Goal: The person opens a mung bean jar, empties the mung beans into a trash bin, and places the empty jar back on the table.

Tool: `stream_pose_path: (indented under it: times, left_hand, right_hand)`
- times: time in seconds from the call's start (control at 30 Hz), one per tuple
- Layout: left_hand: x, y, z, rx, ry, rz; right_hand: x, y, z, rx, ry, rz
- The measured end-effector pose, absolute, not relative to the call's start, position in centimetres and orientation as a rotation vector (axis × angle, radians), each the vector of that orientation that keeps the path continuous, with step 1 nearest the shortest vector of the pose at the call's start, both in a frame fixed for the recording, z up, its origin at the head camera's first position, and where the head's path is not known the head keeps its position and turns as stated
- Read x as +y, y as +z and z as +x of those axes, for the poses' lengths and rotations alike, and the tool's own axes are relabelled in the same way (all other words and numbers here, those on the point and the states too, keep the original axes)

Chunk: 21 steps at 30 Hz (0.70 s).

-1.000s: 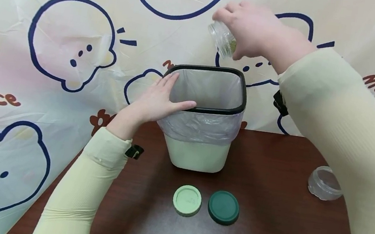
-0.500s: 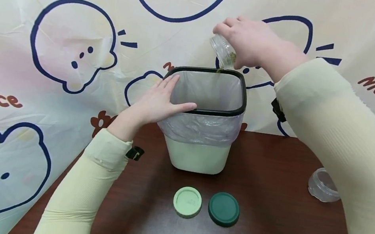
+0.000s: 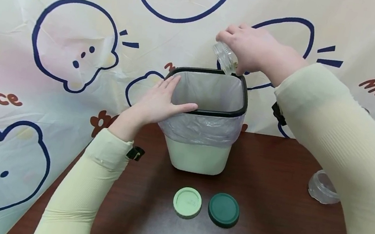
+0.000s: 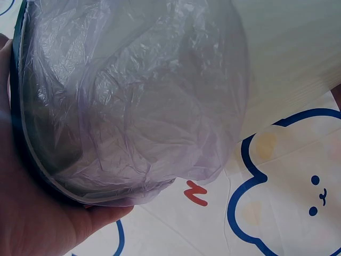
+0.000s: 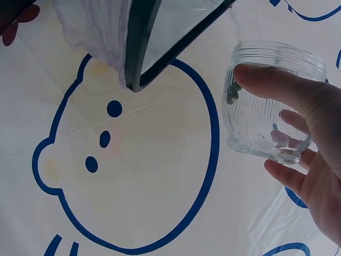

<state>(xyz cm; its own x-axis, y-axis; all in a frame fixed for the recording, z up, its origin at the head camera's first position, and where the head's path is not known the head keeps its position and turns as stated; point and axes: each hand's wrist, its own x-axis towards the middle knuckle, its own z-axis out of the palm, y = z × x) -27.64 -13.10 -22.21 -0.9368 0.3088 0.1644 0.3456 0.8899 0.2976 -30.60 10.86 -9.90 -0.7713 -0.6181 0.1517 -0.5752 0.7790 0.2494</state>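
Observation:
My right hand (image 3: 251,48) grips a small ribbed glass jar (image 3: 224,57), tilted mouth-down over the back right rim of a pale green trash bin (image 3: 197,157). Thumb and fingers wrap the jar (image 5: 261,120) in the right wrist view, where a little green matter (image 5: 233,93) clings inside near the thumb. A translucent bag (image 3: 203,130) lines the bin and folds over its black rim (image 3: 222,113). My left hand (image 3: 157,100) rests on the rim's left front corner, fingers and thumb straight. The bag fills much of the left wrist view.
On the brown table (image 3: 145,215), a light green lid (image 3: 187,202) and a dark green lid (image 3: 223,210) lie in front of the bin. Another clear jar (image 3: 323,188) stands at the right, partly hidden by my right sleeve (image 3: 345,147). A cartoon-print cloth (image 3: 169,42) hangs behind.
My right hand has lowered the jar towards the bin's rim. Green bits fell from it half a second ago, and less green shows inside now. My left hand stays put.

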Motion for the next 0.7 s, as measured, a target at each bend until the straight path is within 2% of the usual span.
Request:
stream_pose_path:
  times: [0.27,0.7]
  left_hand:
    - [-13.1,-22.0,-27.5,-2.942,-0.522,-0.506]
    - [-13.1,-22.2,-27.4,-2.949,-0.541,-0.496]
  right_hand:
    - [10.7,-8.8,-30.4,-2.680,-0.258,0.899]
    - [10.5,-10.1,-30.6,-2.743,-0.277,0.958]
